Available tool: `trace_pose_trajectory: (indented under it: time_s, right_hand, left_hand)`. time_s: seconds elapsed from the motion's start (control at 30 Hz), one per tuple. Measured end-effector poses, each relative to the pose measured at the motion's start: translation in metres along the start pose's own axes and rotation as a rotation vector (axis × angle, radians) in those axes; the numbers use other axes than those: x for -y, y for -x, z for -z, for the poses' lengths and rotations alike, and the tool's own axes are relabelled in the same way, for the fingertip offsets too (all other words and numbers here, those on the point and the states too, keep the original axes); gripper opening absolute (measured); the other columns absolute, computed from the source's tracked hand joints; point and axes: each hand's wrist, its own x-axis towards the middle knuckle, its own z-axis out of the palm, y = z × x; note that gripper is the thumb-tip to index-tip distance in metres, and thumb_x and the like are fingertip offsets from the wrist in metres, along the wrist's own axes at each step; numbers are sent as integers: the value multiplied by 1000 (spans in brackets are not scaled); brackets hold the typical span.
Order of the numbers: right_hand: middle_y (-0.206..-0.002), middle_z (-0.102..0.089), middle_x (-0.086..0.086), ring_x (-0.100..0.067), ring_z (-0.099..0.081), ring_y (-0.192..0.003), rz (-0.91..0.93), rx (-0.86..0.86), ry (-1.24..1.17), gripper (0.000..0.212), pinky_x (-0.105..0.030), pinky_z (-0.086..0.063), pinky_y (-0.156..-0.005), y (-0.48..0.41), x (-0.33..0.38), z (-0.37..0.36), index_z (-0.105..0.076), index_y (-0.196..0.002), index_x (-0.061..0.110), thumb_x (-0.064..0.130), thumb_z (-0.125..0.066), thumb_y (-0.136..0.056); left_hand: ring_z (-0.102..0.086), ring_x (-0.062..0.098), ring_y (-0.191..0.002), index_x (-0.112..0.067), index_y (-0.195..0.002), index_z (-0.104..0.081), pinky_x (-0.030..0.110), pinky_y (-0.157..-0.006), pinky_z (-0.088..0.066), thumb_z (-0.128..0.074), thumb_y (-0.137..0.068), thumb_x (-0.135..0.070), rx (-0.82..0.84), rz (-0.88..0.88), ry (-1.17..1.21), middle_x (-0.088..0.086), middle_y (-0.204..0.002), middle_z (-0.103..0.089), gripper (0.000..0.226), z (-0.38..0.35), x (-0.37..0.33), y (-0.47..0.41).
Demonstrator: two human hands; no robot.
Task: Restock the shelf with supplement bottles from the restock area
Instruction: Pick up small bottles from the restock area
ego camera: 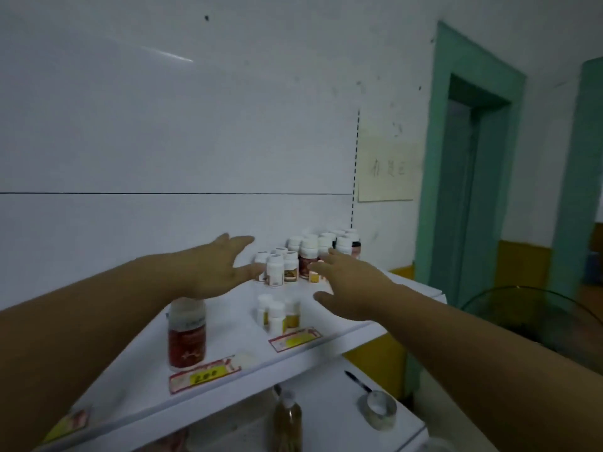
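Two hands, left (215, 269) and right (346, 285), hovered spread wide and empty over the shelf (235, 324), with bare room between them. One red bottle (186, 337) stood near the front edge, three small bottles (277, 313) mid-shelf, and a blurred cluster (310, 256), uncountable, filled the back right corner. Two price tags (204, 375) lined the front edge.

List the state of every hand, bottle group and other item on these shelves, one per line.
left hand: open, empty, fingers spread
right hand: open, empty
large red bottle: upright, capped, shelf front
back cluster of bottles: upright, capped
front trio of small bottles: upright, capped
price tag: flat on shelf edge
amber bottle: upright, capped, lower shelf
tape roll: lying on lower shelf
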Motion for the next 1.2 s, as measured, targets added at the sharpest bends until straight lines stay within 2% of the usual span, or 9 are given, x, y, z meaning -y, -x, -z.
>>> trace_pose_trajectory:
  time_s: [0.1, 0.23, 0.4, 0.53, 0.63, 0.77, 0.93, 1.07, 1.2]
  right_hand:
    - [-157, -24, -3, -22, -23, -143, -74, 72, -17, 60, -40, -27, -113, 19, -56, -14, -28, -146, 25, 43, -47, -92]
    - [-158, -22, -1, -20, -22, -144, -102, 128, -54, 60, -36, -24, -114, 20, -103, -30, -28, -147, 26, 42, -47, -93]
    - [-158, -23, 2, -19, -28, -141, -96, 188, -107, 63, -36, -29, -113, -17, -129, -65, -23, -147, 29, 42, -50, -91]
    - [-157, -23, 1, -21, -33, -139, -149, 324, -157, 75, -35, -30, -110, -57, -156, -90, -11, -150, 30, 45, -52, -90]
    - [-155, -29, -1, -22, -34, -138, -189, 373, -131, 75, -34, -30, -110, -87, -180, -98, -10, -150, 31, 48, -51, -89]
    - [-154, -32, 0, -21, -39, -136, -126, 298, -170, 72, -34, -35, -109, -127, -190, -107, -17, -149, 30, 45, -54, -89]
    - [-142, -46, 1, -21, -50, -122, 5, 89, -195, 56, -36, -44, -100, -168, -199, -130, -32, -143, 29, 41, -50, -91]
    - [-117, -56, -2, -17, -54, -96, 90, -54, -270, 37, -29, -44, -80, -193, -210, -144, -52, -128, 27, 38, -45, -93]
    - [-102, -67, -5, -19, -60, -89, 100, -81, -325, 31, -32, -50, -79, -208, -219, -153, -65, -107, 18, 41, -51, -90]
  left_hand:
    - [-3, 17, -149, -28, -152, -10, 37, -119, -10, -30, -94, -56, 51, -42, -25, 1, -161, -7, 67, -17, -48, -34]
    - [-38, 22, -134, -19, -141, -41, 31, -108, -28, -29, -100, -43, 119, -18, -11, 4, -149, -40, 49, -19, -82, -81]
    - [-55, 21, -112, -17, -126, -59, 25, -89, -42, -59, -89, -26, 70, -29, -113, 5, -127, -60, 38, -42, -90, -150]
    - [-52, 17, -96, -19, -124, -60, 24, -81, -43, -67, -82, -21, 66, -70, -130, 4, -123, -61, 43, -66, -84, -214]
    - [-54, 19, -109, -19, -131, -55, 27, -89, -45, -67, -83, -24, 127, -105, -172, 3, -129, -58, 49, -73, -81, -252]
    - [-54, 22, -116, -16, -134, -53, 26, -90, -43, -57, -90, -23, 119, -106, -271, 7, -131, -57, 45, -82, -76, -289]
    - [-59, 20, -97, -11, -123, -61, 24, -72, -41, -56, -90, -29, 216, -19, -292, 9, -114, -66, 38, -105, -66, -316]
    - [-52, 16, -90, -17, -127, -59, 23, -75, -39, -56, -90, -35, 232, 54, -269, 5, -118, -65, 41, -113, -70, -321]
    - [-56, 16, -90, -17, -120, -65, 24, -75, -42, -60, -87, -39, 182, 151, -197, 4, -114, -67, 40, -116, -79, -327]
